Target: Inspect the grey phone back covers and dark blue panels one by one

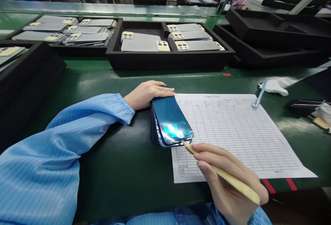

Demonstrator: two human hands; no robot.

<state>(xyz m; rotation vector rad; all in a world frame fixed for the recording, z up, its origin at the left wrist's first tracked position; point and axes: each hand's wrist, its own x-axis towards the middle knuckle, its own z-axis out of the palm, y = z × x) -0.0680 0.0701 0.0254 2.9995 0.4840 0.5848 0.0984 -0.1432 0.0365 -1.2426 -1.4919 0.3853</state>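
On the dark green tabletop stands a stack of phone-sized glass panels (172,114), dark blue and glossy, with clear film edges showing at its near end. My left hand (150,94) lies over the far end of the stack, fingers bent across the top panel; its thumb is hidden. My right hand (230,180) is closed round a slim pale-yellow tool (232,180). The tool's narrow tip touches the near edge of the top panel, and its exact kind is unclear. Partly under the stack's near right corner lies a printed form sheet (232,132).
A pen (260,95) lies on the sheet's far right corner, beside crumpled white material (274,86). Behind, a black tray (165,61) holds grey panels with camera cut-outs. More black trays (274,45) are piled at right. Another tray (28,70) stands left. People are in the background.
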